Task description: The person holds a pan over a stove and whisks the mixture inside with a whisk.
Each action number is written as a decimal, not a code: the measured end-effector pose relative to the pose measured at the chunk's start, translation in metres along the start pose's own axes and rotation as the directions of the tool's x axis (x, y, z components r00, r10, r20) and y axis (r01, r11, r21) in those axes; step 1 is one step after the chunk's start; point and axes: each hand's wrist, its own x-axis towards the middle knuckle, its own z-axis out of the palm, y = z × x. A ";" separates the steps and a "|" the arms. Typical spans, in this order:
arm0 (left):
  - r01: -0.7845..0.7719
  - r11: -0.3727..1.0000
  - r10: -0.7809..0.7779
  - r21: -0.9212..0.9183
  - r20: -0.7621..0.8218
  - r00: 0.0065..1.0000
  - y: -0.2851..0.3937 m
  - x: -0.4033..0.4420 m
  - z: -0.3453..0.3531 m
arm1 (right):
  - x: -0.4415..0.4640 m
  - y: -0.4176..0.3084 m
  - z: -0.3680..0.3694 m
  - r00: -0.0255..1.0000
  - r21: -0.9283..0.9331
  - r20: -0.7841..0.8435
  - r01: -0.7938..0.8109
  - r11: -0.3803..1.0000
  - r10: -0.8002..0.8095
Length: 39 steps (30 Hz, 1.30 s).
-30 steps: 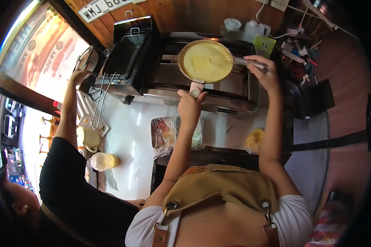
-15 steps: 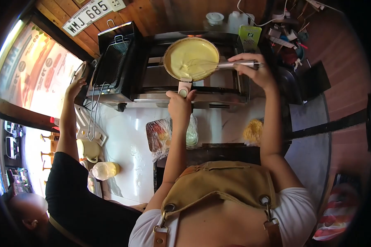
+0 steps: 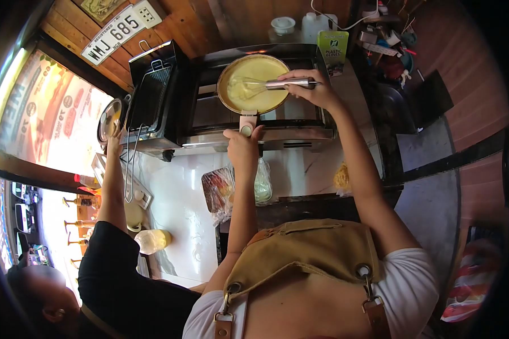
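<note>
A round pan (image 3: 277, 105) sits over the black and steel stove (image 3: 209, 135), holding a pale yellow creamy mixture (image 3: 263, 68). My left hand (image 3: 243, 150) is closed round the pan's light handle (image 3: 247, 120), which points toward me. From the right, my right hand (image 3: 314, 90) grips the steel handle of a whisk (image 3: 283, 84). The whisk's wires are down in the mixture, at the left part of the pan.
At the left a co-worker's hand (image 3: 115, 135) is at a round glass lid (image 3: 108, 121), beside a black grill (image 3: 150, 99). Plastic-wrapped trays (image 3: 218, 189), a bottle (image 3: 152, 241) and a yellow heap (image 3: 341, 178) lie nearer me. A green box (image 3: 332, 51) stands behind.
The whisk and my right hand have moved left across the pan, whose mixture has shifted shape. My left hand keeps its hold. The view has shifted, and the co-worker's arm has moved slightly.
</note>
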 end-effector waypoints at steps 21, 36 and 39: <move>0.053 0.998 -0.053 -0.012 0.029 0.998 0.000 0.000 -0.003 | 0.006 -0.002 -0.003 0.991 0.021 0.111 -0.078 0.997 0.075; 0.039 0.995 -0.040 -0.092 -0.011 0.999 -0.006 0.002 0.004 | 0.002 -0.010 -0.012 0.978 -0.206 -0.146 -0.175 0.963 0.147; 0.054 0.996 -0.053 -0.076 0.014 0.998 -0.005 0.002 0.002 | 0.007 0.005 0.012 0.993 -0.098 -0.095 -0.080 0.992 0.071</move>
